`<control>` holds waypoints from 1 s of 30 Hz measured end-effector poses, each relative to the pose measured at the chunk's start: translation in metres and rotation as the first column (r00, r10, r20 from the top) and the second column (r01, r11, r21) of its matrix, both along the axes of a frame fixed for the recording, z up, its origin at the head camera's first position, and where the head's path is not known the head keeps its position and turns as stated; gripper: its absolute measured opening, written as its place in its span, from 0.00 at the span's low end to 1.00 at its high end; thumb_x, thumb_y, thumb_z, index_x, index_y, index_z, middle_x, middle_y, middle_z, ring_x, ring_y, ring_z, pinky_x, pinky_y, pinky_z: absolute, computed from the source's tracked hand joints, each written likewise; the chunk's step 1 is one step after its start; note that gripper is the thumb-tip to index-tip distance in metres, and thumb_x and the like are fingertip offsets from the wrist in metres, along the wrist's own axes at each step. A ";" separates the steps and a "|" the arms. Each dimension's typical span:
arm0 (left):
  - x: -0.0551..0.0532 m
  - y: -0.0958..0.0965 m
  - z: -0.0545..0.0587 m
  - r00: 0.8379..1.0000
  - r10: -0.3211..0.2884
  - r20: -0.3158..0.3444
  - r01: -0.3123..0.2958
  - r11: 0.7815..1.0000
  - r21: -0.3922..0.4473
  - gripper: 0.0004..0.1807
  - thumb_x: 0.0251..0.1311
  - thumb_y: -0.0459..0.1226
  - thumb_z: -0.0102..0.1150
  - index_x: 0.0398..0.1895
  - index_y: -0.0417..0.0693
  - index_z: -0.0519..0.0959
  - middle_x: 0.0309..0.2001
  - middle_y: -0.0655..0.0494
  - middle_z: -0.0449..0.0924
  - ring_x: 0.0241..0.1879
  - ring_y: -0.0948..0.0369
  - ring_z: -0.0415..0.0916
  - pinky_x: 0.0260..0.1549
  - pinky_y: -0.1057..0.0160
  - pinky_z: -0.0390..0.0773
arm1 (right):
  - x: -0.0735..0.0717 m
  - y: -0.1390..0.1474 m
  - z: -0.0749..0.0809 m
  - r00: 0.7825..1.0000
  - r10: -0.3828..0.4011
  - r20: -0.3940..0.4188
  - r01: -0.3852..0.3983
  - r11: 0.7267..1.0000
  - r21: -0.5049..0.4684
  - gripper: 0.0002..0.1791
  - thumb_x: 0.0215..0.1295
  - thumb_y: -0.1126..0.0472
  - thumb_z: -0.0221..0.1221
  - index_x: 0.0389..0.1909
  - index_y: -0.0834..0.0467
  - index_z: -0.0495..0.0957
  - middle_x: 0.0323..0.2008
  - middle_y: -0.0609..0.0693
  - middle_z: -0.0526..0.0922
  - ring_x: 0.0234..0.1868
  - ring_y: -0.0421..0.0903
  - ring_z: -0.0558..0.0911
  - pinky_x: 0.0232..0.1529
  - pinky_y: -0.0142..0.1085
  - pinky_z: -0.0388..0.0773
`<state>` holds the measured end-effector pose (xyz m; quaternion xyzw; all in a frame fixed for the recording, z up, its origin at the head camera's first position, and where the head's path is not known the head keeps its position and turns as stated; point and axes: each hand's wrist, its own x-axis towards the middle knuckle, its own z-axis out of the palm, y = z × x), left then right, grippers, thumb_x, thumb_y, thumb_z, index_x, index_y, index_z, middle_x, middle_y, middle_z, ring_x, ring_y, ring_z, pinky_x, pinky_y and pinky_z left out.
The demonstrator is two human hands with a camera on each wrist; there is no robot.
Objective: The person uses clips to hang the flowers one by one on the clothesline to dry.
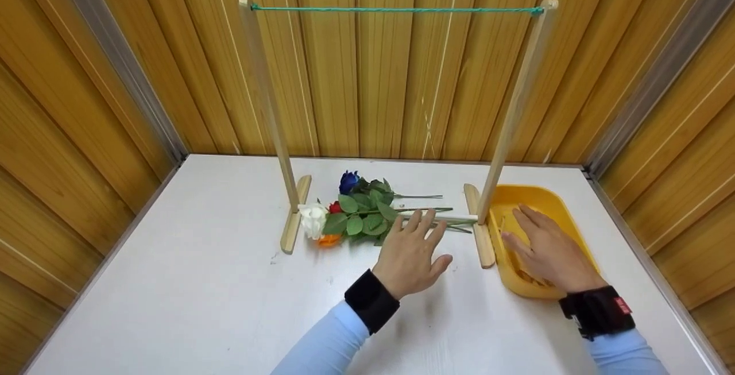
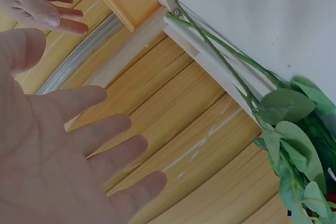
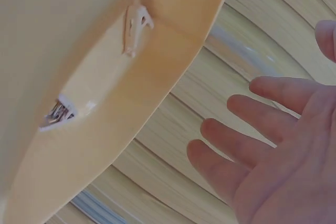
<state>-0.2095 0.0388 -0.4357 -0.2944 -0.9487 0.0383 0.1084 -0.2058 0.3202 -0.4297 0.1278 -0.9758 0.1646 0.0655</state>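
Note:
My left hand (image 1: 409, 257) hovers with spread fingers over the table, close to the stems of several artificial roses. Among them are a white rose (image 1: 313, 220), a blue rose (image 1: 348, 182), a red rose (image 1: 335, 207) and an orange rose (image 1: 329, 240). Their green leaves (image 2: 283, 106) and crossing stems appear in the left wrist view. Above the yellow basin (image 1: 565, 214) is my right hand (image 1: 554, 251), fingers extended and holding nothing. Inside the basin, the right wrist view shows a clothespin (image 3: 136, 30) and another small clip (image 3: 60, 113); my hand partly hides the contents in the head view.
A wooden frame stands on the white table (image 1: 172, 283), with a left post (image 1: 267, 99), a right post (image 1: 519, 99) and a green cord (image 1: 396, 10) strung between their tops. The basin touches or nearly touches the right foot (image 1: 484, 246). Wood-patterned walls (image 1: 379, 88) enclose the table.

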 end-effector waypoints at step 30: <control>0.007 0.070 -0.013 0.996 -0.081 0.028 0.083 0.993 -0.080 0.31 0.78 0.62 0.35 0.76 0.63 0.68 0.73 0.61 0.70 0.68 0.61 0.70 0.66 0.57 0.71 | -0.012 0.025 -0.015 0.932 0.054 0.359 -0.097 0.990 0.104 0.07 0.62 0.63 0.70 0.34 0.64 0.85 0.27 0.50 0.79 0.27 0.47 0.74 0.29 0.39 0.71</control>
